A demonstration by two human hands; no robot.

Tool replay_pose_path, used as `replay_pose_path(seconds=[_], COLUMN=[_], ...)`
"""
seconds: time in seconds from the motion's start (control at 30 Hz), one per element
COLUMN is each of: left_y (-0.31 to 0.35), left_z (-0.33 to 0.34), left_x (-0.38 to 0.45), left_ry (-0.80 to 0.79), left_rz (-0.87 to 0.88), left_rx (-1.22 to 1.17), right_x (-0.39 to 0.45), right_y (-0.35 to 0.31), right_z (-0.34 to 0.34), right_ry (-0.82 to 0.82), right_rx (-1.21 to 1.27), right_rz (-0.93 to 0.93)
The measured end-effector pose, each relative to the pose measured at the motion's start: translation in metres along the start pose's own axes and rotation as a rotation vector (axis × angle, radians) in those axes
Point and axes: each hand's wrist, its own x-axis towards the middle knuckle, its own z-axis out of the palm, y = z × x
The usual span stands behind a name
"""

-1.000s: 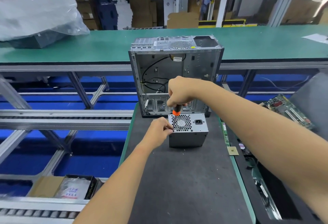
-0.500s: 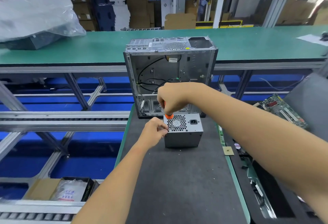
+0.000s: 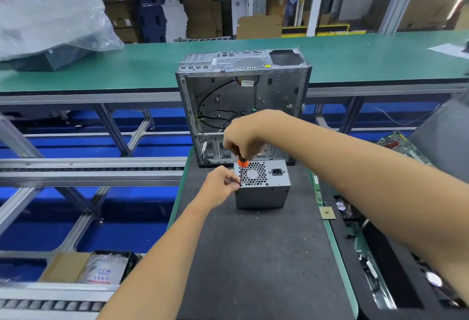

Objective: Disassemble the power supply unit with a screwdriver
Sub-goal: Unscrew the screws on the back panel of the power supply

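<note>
A grey power supply unit (image 3: 264,187) stands on the dark mat (image 3: 253,256), its honeycomb fan grille and power socket facing up. My right hand (image 3: 245,137) grips the handle of a screwdriver (image 3: 242,170) with an orange collar. The shaft points down at the unit's near left top corner. My left hand (image 3: 220,184) pinches the shaft tip at that corner and touches the unit's left side. The screw itself is hidden by my fingers.
An open, stripped computer case (image 3: 241,106) stands upright just behind the unit. A green bench (image 3: 355,60) runs behind it with a plastic-wrapped box (image 3: 48,30). A circuit board (image 3: 403,147) and loose parts lie to the right. A cardboard box (image 3: 86,266) sits low left on the roller conveyor.
The view has shifted slightly. Both hands stay at the unit's near left corner with the screwdriver upright; my left fingers have closed in on the shaft tip.
</note>
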Motion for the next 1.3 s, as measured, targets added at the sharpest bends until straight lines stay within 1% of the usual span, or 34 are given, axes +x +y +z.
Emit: replay_pose_path(seconds=[0.07, 0.13, 0.2, 0.3, 0.37, 0.5, 0.57, 0.6, 0.7, 0.77, 0.83, 0.93, 1.0, 1.07, 1.17, 1.2, 1.23, 1.3], left_y=[-0.001, -0.001, -0.003, -0.004, -0.005, -0.006, -0.007, -0.006, -0.005, -0.005, -0.005, -0.005, -0.004, -0.003, -0.003, -0.003, -0.003, -0.002], left_z=[0.000, 0.000, 0.000, 0.000, 0.000, -0.001, -0.001, -0.001, -0.002, -0.002, -0.002, -0.002, -0.002, -0.002, -0.003, -0.003, -0.003, -0.003], left_x=[0.001, 0.002, 0.002, 0.004, 0.006, 0.006, 0.006, 0.006, 0.007, 0.008, 0.008, 0.007, 0.007, 0.008, 0.008, 0.008, 0.008, 0.008], left_ry=[-0.003, -0.010, -0.015, -0.018, -0.024, -0.044, -0.062, -0.068, -0.081, -0.090, -0.097, -0.098, -0.101, -0.101, -0.102, -0.104, -0.105, -0.106], left_rz=[0.010, 0.022, 0.016, 0.010, 0.007, -0.002, -0.001, -0.003, -0.015, -0.013, -0.007, -0.006, -0.003, -0.002, -0.003, -0.005, -0.008, -0.009], left_rx=[0.021, 0.029, 0.016, -0.007, -0.015, -0.049, -0.077, -0.081, -0.080, -0.080, -0.082, -0.087, -0.088, -0.087, -0.080, -0.078, -0.076, -0.074], right_x=[0.002, 0.003, 0.006, 0.011, 0.011, 0.002, -0.002, -0.002, 0.001, 0.005, 0.006, 0.002, -0.002, -0.001, 0.003, 0.005, 0.006, 0.003], right_y=[0.002, 0.001, -0.001, -0.002, -0.002, 0.000, 0.002, 0.003, 0.006, 0.006, 0.004, 0.004, 0.004, 0.004, 0.005, 0.005, 0.007, 0.011], right_z=[-0.001, 0.000, 0.002, 0.006, 0.006, 0.005, 0.007, 0.009, 0.014, 0.016, 0.015, 0.013, 0.011, 0.013, 0.015, 0.016, 0.016, 0.014], right_ry=[-0.018, -0.031, 0.040, 0.136, 0.132, 0.158, 0.168, 0.188, 0.255, 0.286, 0.293, 0.271, 0.246, 0.267, 0.287, 0.281, 0.278, 0.266], right_rx=[-0.020, 0.064, 0.159, 0.196, 0.182, 0.186, 0.202, 0.201, 0.140, 0.130, 0.184, 0.269, 0.318, 0.292, 0.216, 0.200, 0.204, 0.257], right_rz=[-0.036, -0.019, 0.043, 0.157, 0.129, -0.045, -0.093, -0.080, 0.065, 0.121, 0.074, -0.078, -0.118, -0.068, 0.101, 0.121, 0.109, 0.019])
